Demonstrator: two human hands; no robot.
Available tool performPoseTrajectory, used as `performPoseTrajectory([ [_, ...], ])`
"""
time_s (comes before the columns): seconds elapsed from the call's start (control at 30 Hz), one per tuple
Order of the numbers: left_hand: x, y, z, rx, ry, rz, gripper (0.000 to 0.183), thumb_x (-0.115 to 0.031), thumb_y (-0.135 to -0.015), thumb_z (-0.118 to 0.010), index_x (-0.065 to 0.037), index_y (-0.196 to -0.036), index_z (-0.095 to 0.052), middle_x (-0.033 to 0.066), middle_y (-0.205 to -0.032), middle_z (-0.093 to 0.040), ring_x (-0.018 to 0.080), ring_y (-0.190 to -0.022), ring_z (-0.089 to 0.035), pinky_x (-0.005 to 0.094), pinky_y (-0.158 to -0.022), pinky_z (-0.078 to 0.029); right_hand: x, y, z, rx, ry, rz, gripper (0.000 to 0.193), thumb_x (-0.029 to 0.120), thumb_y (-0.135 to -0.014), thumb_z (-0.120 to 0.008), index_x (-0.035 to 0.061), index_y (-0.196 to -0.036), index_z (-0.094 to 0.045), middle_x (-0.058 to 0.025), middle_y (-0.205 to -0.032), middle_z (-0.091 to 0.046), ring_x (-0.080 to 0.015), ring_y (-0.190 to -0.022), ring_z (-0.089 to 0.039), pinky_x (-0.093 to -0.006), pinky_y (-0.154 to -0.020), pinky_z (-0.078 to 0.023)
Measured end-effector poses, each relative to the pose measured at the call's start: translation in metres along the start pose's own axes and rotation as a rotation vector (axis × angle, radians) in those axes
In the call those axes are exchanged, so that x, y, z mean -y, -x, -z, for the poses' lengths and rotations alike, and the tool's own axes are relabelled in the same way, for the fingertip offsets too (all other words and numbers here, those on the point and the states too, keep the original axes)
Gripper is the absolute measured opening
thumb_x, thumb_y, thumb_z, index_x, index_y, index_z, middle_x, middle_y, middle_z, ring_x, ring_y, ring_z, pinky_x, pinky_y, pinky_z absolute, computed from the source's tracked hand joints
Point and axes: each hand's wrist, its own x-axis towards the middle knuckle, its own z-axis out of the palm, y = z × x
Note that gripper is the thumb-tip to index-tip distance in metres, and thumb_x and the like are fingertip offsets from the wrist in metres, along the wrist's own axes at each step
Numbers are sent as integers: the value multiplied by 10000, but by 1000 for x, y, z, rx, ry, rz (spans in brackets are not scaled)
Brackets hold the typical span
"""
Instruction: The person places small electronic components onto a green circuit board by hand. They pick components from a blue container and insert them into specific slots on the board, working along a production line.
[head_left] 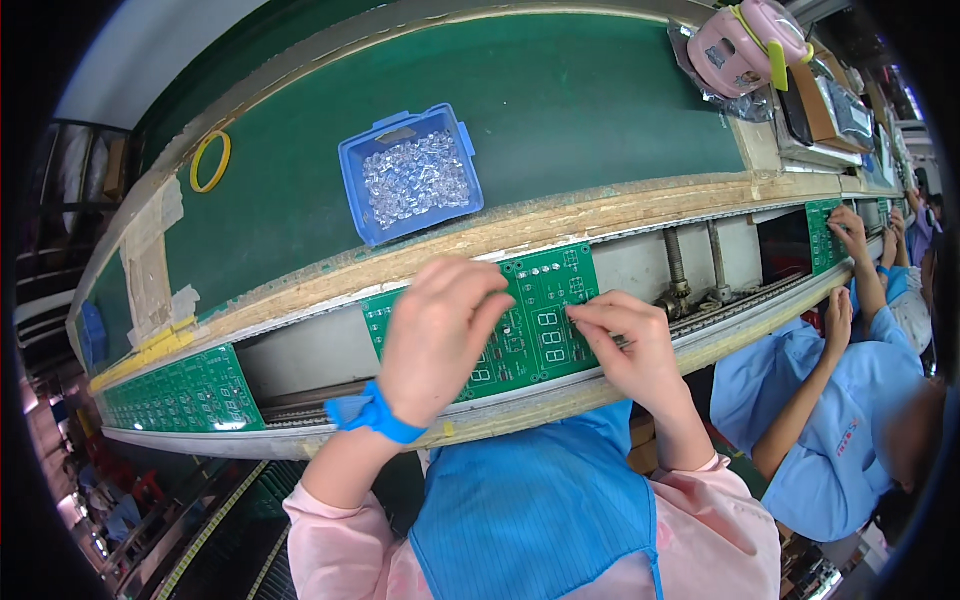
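Green circuit board, one; left hand above, partly curled; right hand likewise (whether either grips anything, unclear).

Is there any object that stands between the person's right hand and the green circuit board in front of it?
Nothing visible does. The right hand reaches over the right edge of the green circuit board. The left hand covers part of the board, but farther left, and the blue bin sits beyond it.
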Motion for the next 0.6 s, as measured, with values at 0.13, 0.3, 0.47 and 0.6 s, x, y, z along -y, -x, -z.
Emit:
performPoseTrajectory([
  [0.13,13,-33,38,-175,-368,-126,165,-12,-780,-727,-13,-944,-705,108,-951,-705,303,-932,-644,408,-830,-517,4,-9,0,-134,-55,46,194,-76,-848,-666,-11,-1011,-748,-108,-907,-677,-183,-831,-662,-268,-687,-510],
  [0.3,46,-63,41,-23,-816,-22,186,-77,-802,-717,-50,-985,-733,72,-934,-702,277,-969,-604,418,-840,-495,1,-21,-16,-128,-305,-71,172,-63,-890,-657,-12,-1033,-738,-90,-948,-679,-129,-871,-649,-241,-729,-527],
  [0.47,48,-68,31,58,-885,67,155,-143,-806,-725,-111,-951,-766,43,-938,-704,242,-950,-577,391,-824,-438,-6,-19,-24,-117,-438,-155,121,-57,-896,-662,-33,-1001,-718,-89,-968,-683,-117,-871,-657,-235,-752,-547],
  [0.6,53,-63,29,-24,-810,41,116,-112,-794,-693,-109,-885,-765,41,-908,-695,241,-958,-580,389,-833,-438,-3,-20,-27,-135,-340,-113,101,-62,-879,-674,-33,-969,-712,-86,-948,-688,-131,-851,-668,-250,-734,-551],
])
